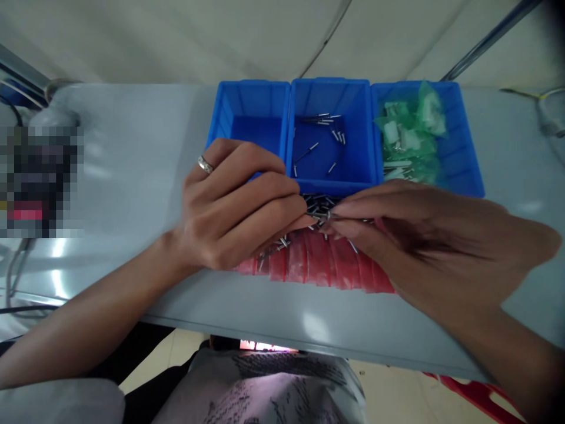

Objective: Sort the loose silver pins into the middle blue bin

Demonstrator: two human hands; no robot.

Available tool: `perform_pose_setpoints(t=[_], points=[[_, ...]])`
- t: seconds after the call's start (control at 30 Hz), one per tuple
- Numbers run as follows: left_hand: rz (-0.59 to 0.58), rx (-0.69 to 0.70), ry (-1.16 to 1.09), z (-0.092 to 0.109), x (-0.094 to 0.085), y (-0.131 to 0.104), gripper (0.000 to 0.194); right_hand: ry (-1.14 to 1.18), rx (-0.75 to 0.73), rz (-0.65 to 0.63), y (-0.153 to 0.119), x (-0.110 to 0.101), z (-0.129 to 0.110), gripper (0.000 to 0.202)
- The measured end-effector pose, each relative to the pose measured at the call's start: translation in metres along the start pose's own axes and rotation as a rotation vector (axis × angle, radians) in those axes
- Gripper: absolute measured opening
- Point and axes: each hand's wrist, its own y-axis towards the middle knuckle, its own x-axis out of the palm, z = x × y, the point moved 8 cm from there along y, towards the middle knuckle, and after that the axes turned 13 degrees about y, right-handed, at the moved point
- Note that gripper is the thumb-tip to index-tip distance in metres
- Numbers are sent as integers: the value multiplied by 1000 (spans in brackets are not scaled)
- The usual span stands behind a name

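My left hand [245, 206], with a ring on one finger, is closed in a pinch on a thin metal pin [327, 215]. The fingertips of my right hand [441, 241] grip the same small piece from the other side, close to the left fingertips. Its fine shape is too small to make out. Beneath both hands lies a pile of similar silver pins [318, 203], which look like rivets. Red plastic bags [315, 259] lie in a row under and in front of the pile, partly covered by my hands.
Three blue bins stand behind my hands. No contents show in the left bin [253, 88]; several pins lie in the middle bin [359, 159]. The right bin [468, 159] holds green plastic bags [412, 138] with small parts. The grey table [132, 147] has its front edge near my body.
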Motion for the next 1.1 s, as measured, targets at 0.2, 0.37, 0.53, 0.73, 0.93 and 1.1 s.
perform_pose_setpoints(t=[0.2,0.37,0.53,0.73,0.93,1.1], points=[[2,-62,-51,-1,0,3,13,108,110,71,1,-3,9,5],[-44,-70,-9,-6,4,-6,28,154,185,47,-1,1,16,8],[-56,-184,9,-20,4,-10,25,310,211,220,1,-17,22,34],[-164,-194,-20,-19,19,-9,29,-305,-389,-202,-3,-4,-6,45],[-348,-141,-119,-16,37,-15,30,-583,-316,-262,4,-10,26,32],[-282,-133,-130,-16,34,-19,29,-584,-314,-234,4,-13,27,25]])
